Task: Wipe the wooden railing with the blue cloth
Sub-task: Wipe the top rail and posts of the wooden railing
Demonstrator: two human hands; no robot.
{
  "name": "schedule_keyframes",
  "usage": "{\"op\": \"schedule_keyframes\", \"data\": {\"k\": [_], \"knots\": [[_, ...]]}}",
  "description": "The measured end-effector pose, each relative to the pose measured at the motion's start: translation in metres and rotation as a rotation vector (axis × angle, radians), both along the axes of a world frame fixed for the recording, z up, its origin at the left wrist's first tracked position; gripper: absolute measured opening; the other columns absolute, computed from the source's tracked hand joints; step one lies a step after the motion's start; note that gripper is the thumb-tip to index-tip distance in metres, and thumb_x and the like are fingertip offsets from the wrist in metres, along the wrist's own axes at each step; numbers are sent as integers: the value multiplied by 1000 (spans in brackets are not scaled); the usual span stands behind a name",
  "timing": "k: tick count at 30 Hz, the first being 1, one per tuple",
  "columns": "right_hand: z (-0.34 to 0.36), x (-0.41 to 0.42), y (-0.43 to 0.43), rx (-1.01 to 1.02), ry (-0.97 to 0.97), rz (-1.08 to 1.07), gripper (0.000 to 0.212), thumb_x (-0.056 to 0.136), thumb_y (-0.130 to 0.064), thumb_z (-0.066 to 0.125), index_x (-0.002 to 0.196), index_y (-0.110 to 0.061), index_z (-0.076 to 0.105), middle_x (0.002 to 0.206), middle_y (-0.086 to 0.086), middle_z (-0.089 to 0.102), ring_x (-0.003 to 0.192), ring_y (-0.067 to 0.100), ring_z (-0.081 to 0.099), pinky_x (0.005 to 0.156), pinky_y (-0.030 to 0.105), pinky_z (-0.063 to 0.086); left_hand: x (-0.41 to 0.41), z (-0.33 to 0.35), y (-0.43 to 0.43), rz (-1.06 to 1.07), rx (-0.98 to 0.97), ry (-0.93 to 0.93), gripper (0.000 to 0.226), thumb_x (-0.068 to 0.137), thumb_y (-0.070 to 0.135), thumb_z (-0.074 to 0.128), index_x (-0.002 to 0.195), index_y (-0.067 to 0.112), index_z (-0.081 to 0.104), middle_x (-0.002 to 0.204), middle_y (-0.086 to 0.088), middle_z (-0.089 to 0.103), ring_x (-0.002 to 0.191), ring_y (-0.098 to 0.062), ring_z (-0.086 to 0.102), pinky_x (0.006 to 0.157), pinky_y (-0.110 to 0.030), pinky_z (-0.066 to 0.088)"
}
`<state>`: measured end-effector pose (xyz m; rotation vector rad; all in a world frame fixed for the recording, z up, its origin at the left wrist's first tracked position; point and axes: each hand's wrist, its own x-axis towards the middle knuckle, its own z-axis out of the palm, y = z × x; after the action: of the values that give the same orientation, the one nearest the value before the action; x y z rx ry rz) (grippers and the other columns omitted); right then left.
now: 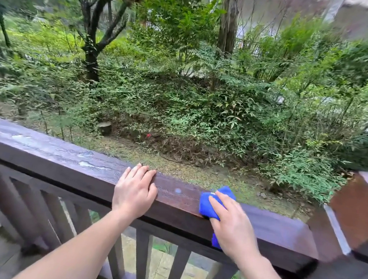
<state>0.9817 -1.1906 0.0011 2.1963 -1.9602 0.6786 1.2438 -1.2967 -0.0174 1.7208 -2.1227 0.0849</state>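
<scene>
The right hand point(234, 230) pressed a bunched blue cloth point(211, 203) onto the dark brown wooden railing point(66, 160), fingers clamped on it, near a square corner post point(358, 212); the left hand point(134, 192) lay flat, fingers together.

Bunched blue cloth point(211, 203) atop dark wooden railing point(61, 157)

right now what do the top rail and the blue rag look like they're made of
Top rail: looks like solid wood with a dark reddish-brown stain; grain lines show, and pale worn or wet patches mark its left stretch. Blue rag, under the right hand: soft, fuzzy, bunching fabric, probably microfibre, though I can't be sure.
</scene>
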Motion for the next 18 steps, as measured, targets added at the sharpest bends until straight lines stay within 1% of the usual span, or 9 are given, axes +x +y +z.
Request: {"op": "schedule_keyframes", "data": {"k": [2,5,6,7,9,11,13,15,18], "knots": [[0,-40,7,6,31,-52,40,74,-14,69,114,-12,68,125,8,64,114,28,59,100,42,47,1,-2,0,-4,-3,0,54,92,40,32,137,24,57,146,2,54,142,-19,41,123,-42,24],[7,-85,13,37,-64,-393,32,73,-6,70,104,-4,71,111,18,68,98,39,60,93,46,48,-1,-2,-1,-3,-30,19,55,90,40,31,134,22,60,144,0,57,140,-21,44,123,-43,26],[8,-84,9,44,-76,-444,29,72,-6,70,100,-4,72,104,18,69,93,40,60,89,46,48,-2,-2,0,-5,-38,26,57,89,40,30,133,22,61,142,-1,58,139,-22,45,122,-43,27],[9,-73,3,26,-69,-427,27,71,-7,71,98,-6,72,100,15,69,90,39,59,87,45,48,-2,-1,0,-7,-47,31,58,88,41,28,131,21,62,140,-1,60,137,-23,47,121,-44,29],[12,-40,-8,-3,-103,-256,28,72,-10,71,100,-13,72,99,6,69,91,34,57,85,40,47,-1,-1,0,-6,-63,36,60,87,41,27,130,20,63,139,-2,61,136,-23,48,121,-44,30],[11,-13,-12,-9,-154,-46,32,74,-14,70,106,-19,71,104,-3,68,95,25,56,87,33,46,0,0,0,-2,-55,42,60,87,41,27,130,20,64,138,-2,61,137,-23,48,121,-45,30],[8,7,-17,5,-144,99,36,77,-19,67,112,-22,68,113,-5,66,104,21,55,92,31,45,0,0,1,5,-56,45,59,87,41,28,129,20,64,137,-2,62,136,-24,49,120,-45,32],[5,23,-31,20,-144,156,37,82,-21,64,118,-23,65,123,-2,63,113,22,53,99,32,42,0,0,1,-2,-64,60,57,86,40,30,126,19,66,134,-3,64,133,-26,52,117,-46,35],[12,53,-62,79,-260,94,35,90,-25,57,124,-22,61,133,-3,58,123,20,48,106,28,34,0,-2,1,-3,-86,79,52,85,38,34,122,19,67,130,-5,65,128,-27,56,114,-46,39]]}}
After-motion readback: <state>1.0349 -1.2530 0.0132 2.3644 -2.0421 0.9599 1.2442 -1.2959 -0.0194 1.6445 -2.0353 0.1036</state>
